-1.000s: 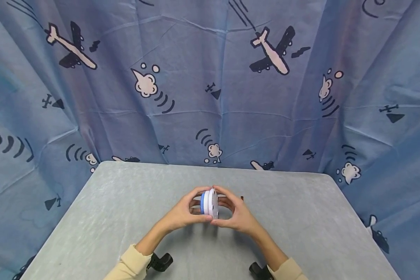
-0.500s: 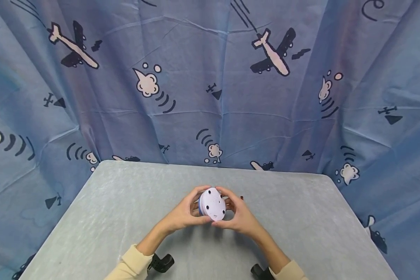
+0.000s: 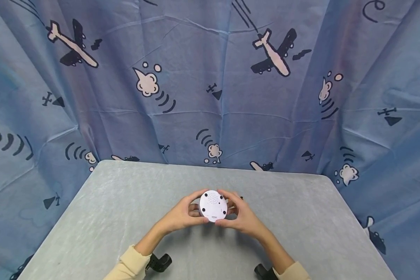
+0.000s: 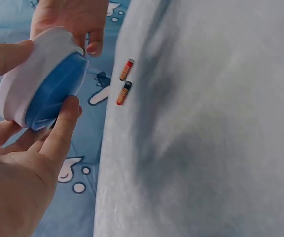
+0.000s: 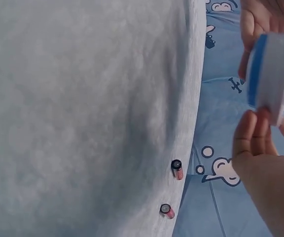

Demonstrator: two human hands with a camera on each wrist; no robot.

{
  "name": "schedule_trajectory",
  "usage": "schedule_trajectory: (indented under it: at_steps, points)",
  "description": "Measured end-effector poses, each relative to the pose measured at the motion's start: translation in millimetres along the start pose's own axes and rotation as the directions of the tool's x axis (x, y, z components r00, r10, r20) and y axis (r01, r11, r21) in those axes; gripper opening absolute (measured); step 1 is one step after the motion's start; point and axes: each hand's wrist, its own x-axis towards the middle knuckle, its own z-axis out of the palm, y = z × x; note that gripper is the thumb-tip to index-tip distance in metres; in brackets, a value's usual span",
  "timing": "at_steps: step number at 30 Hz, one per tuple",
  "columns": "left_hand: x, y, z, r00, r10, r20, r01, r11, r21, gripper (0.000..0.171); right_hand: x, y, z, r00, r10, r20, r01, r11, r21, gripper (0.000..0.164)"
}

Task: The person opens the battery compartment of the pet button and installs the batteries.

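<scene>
**Round device (image 3: pixel 213 206) held up between left hand (image 3: pixel 182 213) and right hand (image 3: pixel 243 216)**

Device: white body, blue on the opposite side, held off the counter (image 3: pixel 126 214), near the middle of the head view. White face toward the head camera; four dark dots near the rim, a patch of tiny holes toward the top, one smaller dark dot, faint print low down. Both wrist views show the blue part turned away from the person.

Left hand: partly open, fingers and thumb curved about the device's left side, gripping its rim. Right hand: matching hold on the right side, index finger at the top, thumb at the bottom. Thumbs near each other at the lower rim.

Two small batteries, upper battery (image 4: pixel 126 70) and lower battery (image 4: pixel 124 93) in the left wrist view, red-orange with dark ends. Both lie on the counter near its far edge, a little apart. Head view: mostly hidden behind the right hand.

Shadows on the counter under the hands. Pale yellow sleeves (image 3: pixel 134 260); black wrist camera (image 3: pixel 160 263) by the left cuff. Behind: blue curtain (image 3: pixel 189 70) printed with airplanes and clouds.
</scene>
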Motion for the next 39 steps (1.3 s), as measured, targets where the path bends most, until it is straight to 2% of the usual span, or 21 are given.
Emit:
schedule_trajectory:
  at_steps: [4, 9, 11, 15, 18, 28, 35, 39]
  points:
    - [-2.4, -5.2, -3.7, 1.000, -0.014, -0.014, 0.015, 0.996, 0.093, 0.081, 0, 4, 1, 0.996, 0.058, 0.066, -0.060, 0.998, 0.014, 0.078]
    - [-3.2, -15.2, -9.9, 1.000, -0.014, -0.026, 0.018, 0.982, 0.190, 0.076, 3, 12, 5, 0.979, 0.147, 0.141, -0.148, 0.989, -0.006, 0.076]
    - [-3.2, -19.8, -12.5, 1.000, -0.016, -0.026, 0.022, 0.977, 0.210, 0.075, 5, 15, 7, 0.976, 0.150, 0.158, -0.145, 0.988, -0.046, 0.075]
    - [-3.8, -25.2, -16.5, 1.000, -0.026, -0.012, 0.028, 0.974, 0.223, 0.074, 10, 21, 9, 0.977, 0.103, 0.188, -0.083, 0.991, -0.109, 0.073]
    - [-4.0, -27.4, -18.5, 1.000, -0.029, -0.001, 0.028, 0.973, 0.229, 0.073, 12, 24, 10, 0.976, 0.096, 0.194, -0.072, 0.989, -0.127, 0.071]
    - [0.1, -27.9, -19.2, 1.000, -0.005, 0.010, 0.002, 0.950, 0.311, 0.075, 19, 26, 11, 0.973, 0.153, 0.175, -0.129, 0.981, -0.144, 0.076]
    - [2.3, -27.1, -18.2, 1.000, 0.009, 0.005, -0.010, 0.948, 0.319, 0.074, 22, 25, 11, 0.970, 0.161, 0.184, -0.138, 0.982, -0.131, 0.079]
    - [2.7, -27.8, -18.9, 1.000, 0.006, 0.003, -0.007, 0.953, 0.302, 0.073, 23, 23, 12, 0.969, 0.166, 0.183, -0.138, 0.978, -0.159, 0.079]
